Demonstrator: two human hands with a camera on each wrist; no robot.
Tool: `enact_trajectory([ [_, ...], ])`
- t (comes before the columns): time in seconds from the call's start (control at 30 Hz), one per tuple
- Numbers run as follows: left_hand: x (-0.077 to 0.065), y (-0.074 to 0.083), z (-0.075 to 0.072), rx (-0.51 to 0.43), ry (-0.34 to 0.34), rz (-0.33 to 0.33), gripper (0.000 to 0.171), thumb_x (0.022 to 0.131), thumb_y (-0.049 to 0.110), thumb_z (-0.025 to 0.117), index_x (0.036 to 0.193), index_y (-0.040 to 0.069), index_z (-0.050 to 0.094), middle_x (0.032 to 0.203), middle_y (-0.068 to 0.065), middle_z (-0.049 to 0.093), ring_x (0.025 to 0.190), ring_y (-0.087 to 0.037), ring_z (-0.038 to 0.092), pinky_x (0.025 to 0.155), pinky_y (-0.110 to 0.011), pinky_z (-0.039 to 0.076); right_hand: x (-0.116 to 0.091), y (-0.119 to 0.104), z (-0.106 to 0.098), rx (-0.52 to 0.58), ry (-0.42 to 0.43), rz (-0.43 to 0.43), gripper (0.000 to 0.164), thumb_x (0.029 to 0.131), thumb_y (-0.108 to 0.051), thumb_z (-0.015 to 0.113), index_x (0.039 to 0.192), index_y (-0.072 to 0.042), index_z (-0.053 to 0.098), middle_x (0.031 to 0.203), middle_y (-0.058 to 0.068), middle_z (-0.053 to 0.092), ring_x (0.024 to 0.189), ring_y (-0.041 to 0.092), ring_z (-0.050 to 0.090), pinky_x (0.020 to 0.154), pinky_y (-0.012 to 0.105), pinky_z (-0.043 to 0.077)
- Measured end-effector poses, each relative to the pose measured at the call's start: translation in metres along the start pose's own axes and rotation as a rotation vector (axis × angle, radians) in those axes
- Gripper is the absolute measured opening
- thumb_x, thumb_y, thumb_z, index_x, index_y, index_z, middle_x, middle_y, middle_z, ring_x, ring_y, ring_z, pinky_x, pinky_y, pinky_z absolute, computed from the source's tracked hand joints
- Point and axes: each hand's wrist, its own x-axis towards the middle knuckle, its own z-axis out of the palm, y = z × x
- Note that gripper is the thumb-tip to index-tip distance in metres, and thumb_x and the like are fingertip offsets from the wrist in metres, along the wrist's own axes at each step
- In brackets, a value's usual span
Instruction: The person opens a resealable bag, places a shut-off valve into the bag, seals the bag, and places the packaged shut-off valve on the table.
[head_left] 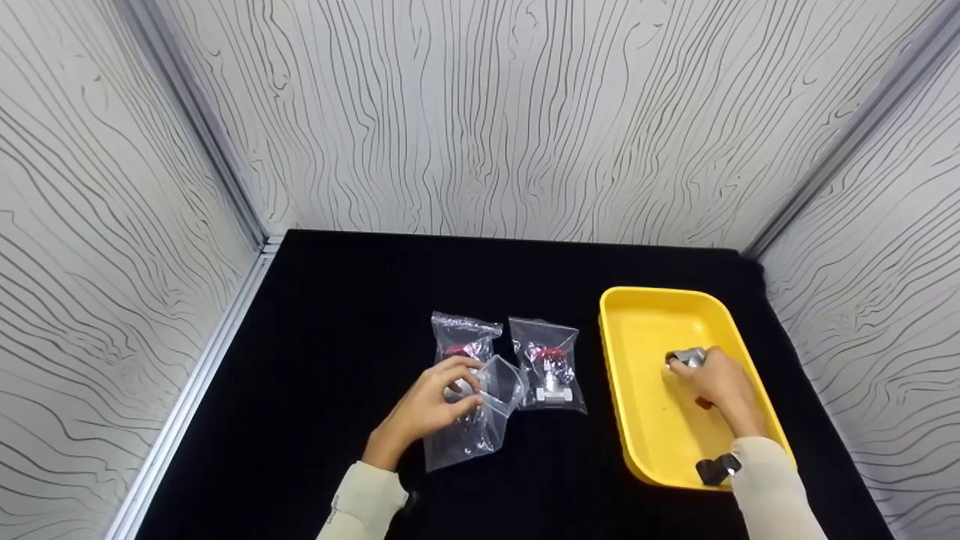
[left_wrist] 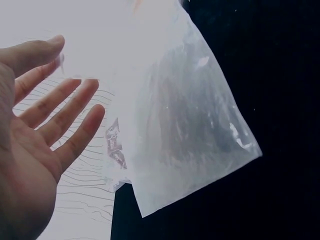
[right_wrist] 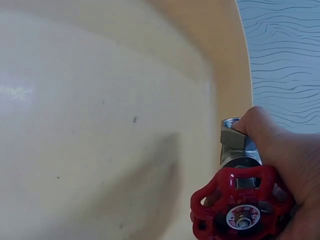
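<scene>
My left hand pinches the rim of a clear plastic bag between thumb and forefinger, its other fingers spread. In the left wrist view the bag hangs down with its mouth end up by the thumb, and no part shows inside it. Over the yellow tray, my right hand grips a metal valve. The right wrist view shows its red handwheel and threaded end, with the thumb on the metal body; the other fingers are mostly hidden.
Beside the held bag lies a bagged valve with a red handwheel. Another bag with something red in it lies partly under the left hand. A black cloth covers the table, with wood-grain-patterned walls around it.
</scene>
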Motion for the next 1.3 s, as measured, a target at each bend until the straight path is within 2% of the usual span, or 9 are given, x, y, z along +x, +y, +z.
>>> enact_trajectory([
  [0.2, 0.0, 0.0, 0.0, 0.001, 0.002, 0.013, 0.011, 0.092, 0.011, 0.082, 0.095, 0.013, 0.072, 0.135, -0.012, 0.07, 0.097, -0.024, 0.075, 0.084, -0.043, 0.065, -0.005, -0.012, -0.002, -0.017, 0.004, -0.004, 0.069, 0.097, -0.053, 0.072, 0.119, 0.009, 0.05, 0.083, 0.016, 0.065, 0.06, 0.02, 0.064, 0.051, 0.032, 0.051],
  [0.33, 0.001, -0.001, 0.0, 0.01, 0.008, 0.017, 0.011, 0.092, 0.01, 0.082, 0.095, 0.014, 0.072, 0.135, -0.014, 0.07, 0.098, -0.021, 0.074, 0.084, -0.04, 0.065, -0.008, -0.018, -0.003, -0.031, 0.019, -0.03, 0.073, 0.096, -0.055, 0.072, 0.121, 0.009, 0.05, 0.087, 0.018, 0.065, 0.061, 0.021, 0.065, 0.052, 0.032, 0.052],
  [0.53, 0.002, -0.001, 0.0, 0.017, 0.013, 0.033, 0.012, 0.091, 0.009, 0.082, 0.095, 0.013, 0.072, 0.135, -0.014, 0.07, 0.099, -0.02, 0.074, 0.083, -0.039, 0.065, -0.012, -0.029, -0.005, -0.044, 0.048, -0.058, 0.072, 0.094, -0.058, 0.072, 0.12, 0.006, 0.052, 0.091, 0.02, 0.066, 0.06, 0.02, 0.066, 0.052, 0.032, 0.052],
  [0.87, 0.002, 0.002, 0.0, 0.012, -0.004, 0.027, 0.011, 0.092, 0.007, 0.08, 0.096, 0.008, 0.07, 0.136, -0.02, 0.07, 0.099, -0.029, 0.075, 0.085, -0.039, 0.065, -0.021, -0.048, -0.006, -0.049, 0.063, -0.095, 0.072, 0.093, -0.057, 0.072, 0.121, 0.005, 0.052, 0.091, 0.019, 0.066, 0.059, 0.02, 0.066, 0.052, 0.031, 0.054],
  [1.03, 0.002, 0.001, 0.001, 0.009, -0.004, 0.032, 0.011, 0.092, 0.007, 0.08, 0.096, 0.008, 0.07, 0.138, -0.019, 0.07, 0.097, -0.032, 0.075, 0.085, -0.038, 0.066, -0.023, -0.056, -0.007, -0.057, 0.075, -0.111, 0.071, 0.093, -0.056, 0.072, 0.122, 0.005, 0.052, 0.09, 0.019, 0.066, 0.057, 0.02, 0.066, 0.052, 0.031, 0.054],
  [1.3, 0.002, 0.002, 0.001, 0.026, -0.007, 0.027, 0.012, 0.091, 0.008, 0.081, 0.097, 0.01, 0.07, 0.137, -0.016, 0.071, 0.102, -0.025, 0.075, 0.086, -0.036, 0.065, -0.032, -0.068, -0.01, -0.055, 0.066, -0.12, 0.073, 0.092, -0.055, 0.071, 0.128, 0.006, 0.051, 0.09, 0.017, 0.066, 0.058, 0.02, 0.066, 0.052, 0.03, 0.055],
])
